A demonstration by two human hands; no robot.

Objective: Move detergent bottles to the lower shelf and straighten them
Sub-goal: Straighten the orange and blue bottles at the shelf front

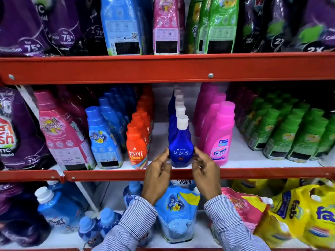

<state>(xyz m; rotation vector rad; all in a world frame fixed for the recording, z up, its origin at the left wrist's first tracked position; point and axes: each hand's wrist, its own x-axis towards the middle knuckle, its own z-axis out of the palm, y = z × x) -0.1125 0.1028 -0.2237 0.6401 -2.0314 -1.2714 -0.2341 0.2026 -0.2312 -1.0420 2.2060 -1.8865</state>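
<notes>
Ujala bottle [180, 151] front of its row on middle shelf [253, 173]; Revive bottle [136, 149] left, Vanish bottle [220, 142] right.

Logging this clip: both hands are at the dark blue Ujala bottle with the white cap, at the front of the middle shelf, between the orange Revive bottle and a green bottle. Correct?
Not quite. The head view shows the dark blue Ujala bottle with the white cap between the orange Revive bottle and a pink Vanish bottle, not a green one.
</notes>
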